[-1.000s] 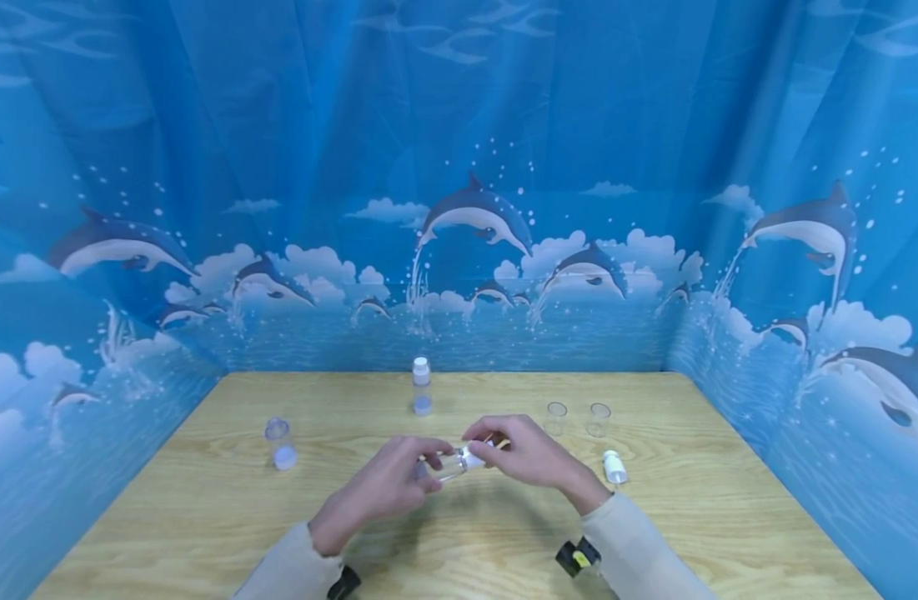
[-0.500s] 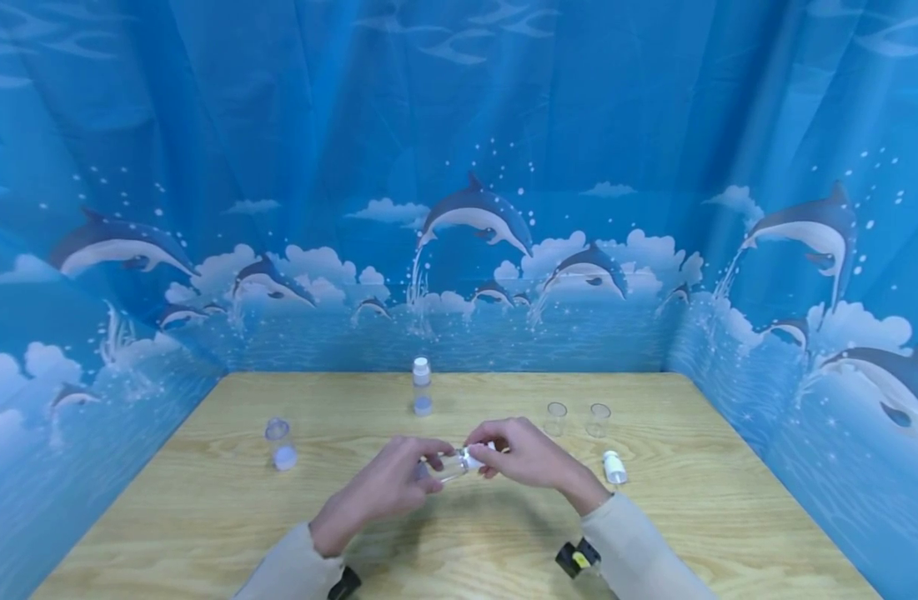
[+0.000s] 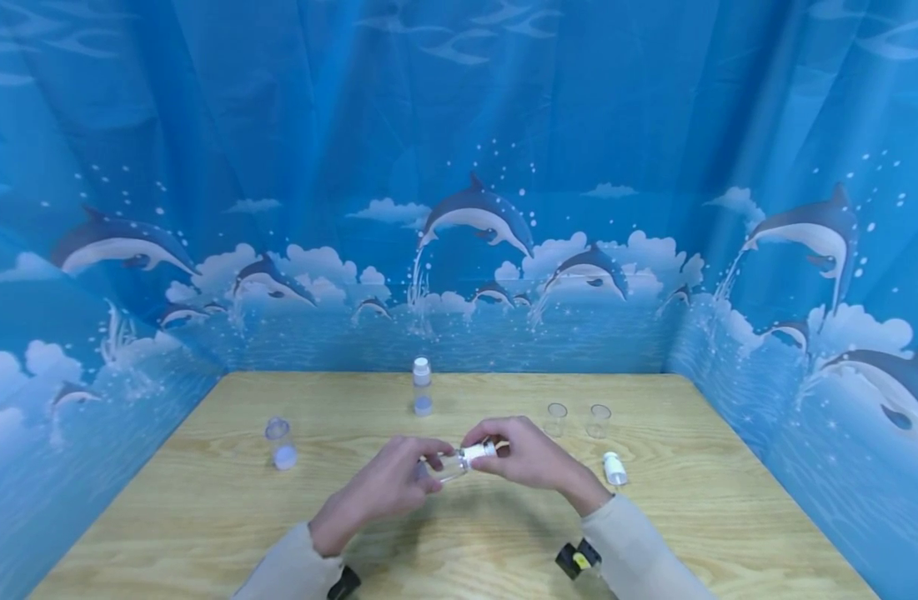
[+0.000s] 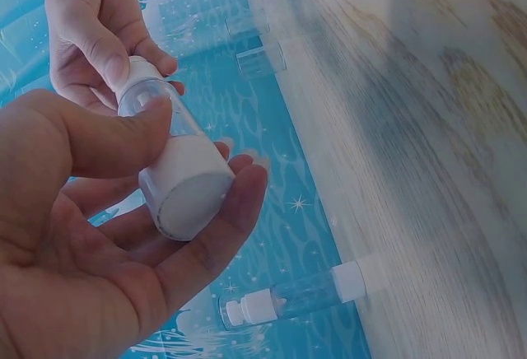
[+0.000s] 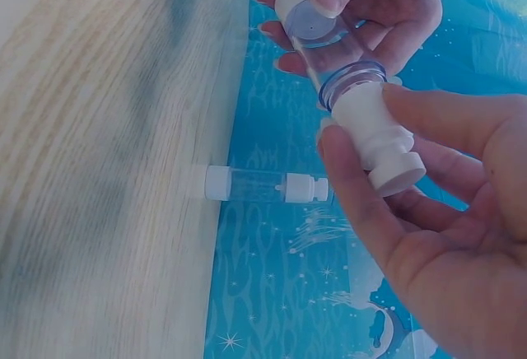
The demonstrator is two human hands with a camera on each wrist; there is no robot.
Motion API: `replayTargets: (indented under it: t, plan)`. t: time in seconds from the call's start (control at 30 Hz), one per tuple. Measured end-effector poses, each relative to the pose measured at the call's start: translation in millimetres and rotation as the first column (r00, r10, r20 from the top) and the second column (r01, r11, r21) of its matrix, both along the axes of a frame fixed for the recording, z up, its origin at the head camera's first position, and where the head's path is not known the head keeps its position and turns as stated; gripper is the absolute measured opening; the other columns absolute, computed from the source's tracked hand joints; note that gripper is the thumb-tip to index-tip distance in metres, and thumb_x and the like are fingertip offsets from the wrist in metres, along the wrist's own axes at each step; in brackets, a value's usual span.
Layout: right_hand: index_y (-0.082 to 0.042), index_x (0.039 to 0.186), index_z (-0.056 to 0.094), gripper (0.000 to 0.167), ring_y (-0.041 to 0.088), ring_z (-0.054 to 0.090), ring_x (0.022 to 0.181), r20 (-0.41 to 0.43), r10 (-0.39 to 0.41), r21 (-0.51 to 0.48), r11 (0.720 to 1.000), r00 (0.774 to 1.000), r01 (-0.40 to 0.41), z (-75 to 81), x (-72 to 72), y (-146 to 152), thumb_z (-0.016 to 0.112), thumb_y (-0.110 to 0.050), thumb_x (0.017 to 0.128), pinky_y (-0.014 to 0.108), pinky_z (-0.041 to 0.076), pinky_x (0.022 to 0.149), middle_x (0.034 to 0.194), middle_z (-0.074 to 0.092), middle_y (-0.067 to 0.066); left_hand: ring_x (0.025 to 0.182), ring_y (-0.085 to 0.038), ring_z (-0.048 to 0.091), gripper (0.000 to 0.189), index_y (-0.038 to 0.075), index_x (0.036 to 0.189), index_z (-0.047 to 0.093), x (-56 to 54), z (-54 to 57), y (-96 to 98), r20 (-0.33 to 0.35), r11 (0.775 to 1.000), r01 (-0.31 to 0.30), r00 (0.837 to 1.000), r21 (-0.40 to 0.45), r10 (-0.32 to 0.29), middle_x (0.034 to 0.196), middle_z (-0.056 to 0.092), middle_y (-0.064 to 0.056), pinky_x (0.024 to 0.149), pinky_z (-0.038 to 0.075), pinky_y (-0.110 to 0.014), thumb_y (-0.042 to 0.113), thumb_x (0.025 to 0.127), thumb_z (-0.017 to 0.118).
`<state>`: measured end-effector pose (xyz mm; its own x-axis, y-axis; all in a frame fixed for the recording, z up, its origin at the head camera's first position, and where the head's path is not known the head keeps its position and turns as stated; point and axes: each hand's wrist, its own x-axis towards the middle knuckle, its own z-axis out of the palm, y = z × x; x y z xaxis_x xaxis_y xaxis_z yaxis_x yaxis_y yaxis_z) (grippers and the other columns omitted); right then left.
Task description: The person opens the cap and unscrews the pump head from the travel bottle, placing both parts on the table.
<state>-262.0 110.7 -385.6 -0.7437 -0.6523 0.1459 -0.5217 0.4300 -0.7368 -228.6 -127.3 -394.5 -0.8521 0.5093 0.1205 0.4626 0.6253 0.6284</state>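
Note:
My left hand [image 3: 391, 477] grips a small clear bottle [image 4: 191, 179] with a white base, tilted over the table. The thumb lies along its side and the fingers curl underneath. At the other end, my right hand [image 3: 532, 454] pinches a white pump head [image 5: 369, 124] between thumb and fingers. That pump head sits at the bottle's clear neck collar [image 5: 350, 79], in line with the body. The right wrist view shows its round white top facing away from the bottle.
An upright pump bottle [image 3: 422, 387] stands at the back of the wooden table [image 3: 459, 550]. An uncapped clear bottle [image 3: 282, 444] is at left. Two clear cups or caps [image 3: 555, 419] stand at back right, near another white pump head [image 3: 614, 468]. A dolphin-print curtain [image 3: 459, 250] encloses the table.
My right fingers have shifted around the pump head; the thumb is lower and more of the white part shows. The left hand and bottle stay in place.

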Motion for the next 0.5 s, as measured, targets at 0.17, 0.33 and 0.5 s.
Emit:
replayTargets:
  t: [0.17,0.33,0.5]
  plan:
    - [-0.008,0.117,0.073,0.022,0.01,0.065,0.096,0.011,0.0,-0.008,1.0,1.0,0.0,0.8,0.3,-0.6,0.073,-0.011,0.095,0.022,0.06,0.085,0.11,0.073,0.007,0.092,-0.023,0.074,0.048,0.003,0.127,0.069,0.0,-0.2,0.0,0.005,1.0,-0.001,1.0,0.005,0.001,0.106,0.078,-0.013,0.069,0.059,-0.018,-0.006,0.081,0.077]
    - [-0.008,0.117,0.073,0.022,0.011,0.066,0.096,0.014,0.0,-0.008,1.0,1.0,0.001,0.7,0.3,-0.9,0.073,-0.01,0.095,0.023,0.061,0.085,0.111,0.073,0.007,0.091,-0.023,0.074,0.047,0.002,0.127,0.069,0.1,-0.3,-0.1,0.003,1.0,0.001,1.0,0.008,-0.001,0.107,0.077,-0.015,0.068,0.058,-0.017,-0.006,0.082,0.076]
    - [-0.008,0.117,0.072,0.023,0.011,0.066,0.097,0.014,0.004,-0.01,1.0,1.0,-0.003,0.2,-0.4,-0.3,0.072,-0.01,0.095,0.023,0.061,0.085,0.112,0.073,0.008,0.091,-0.024,0.074,0.046,0.001,0.127,0.069,0.2,-0.3,-0.1,-0.006,1.0,0.003,1.0,0.012,-0.003,0.107,0.077,-0.016,0.067,0.057,-0.016,-0.006,0.082,0.075]
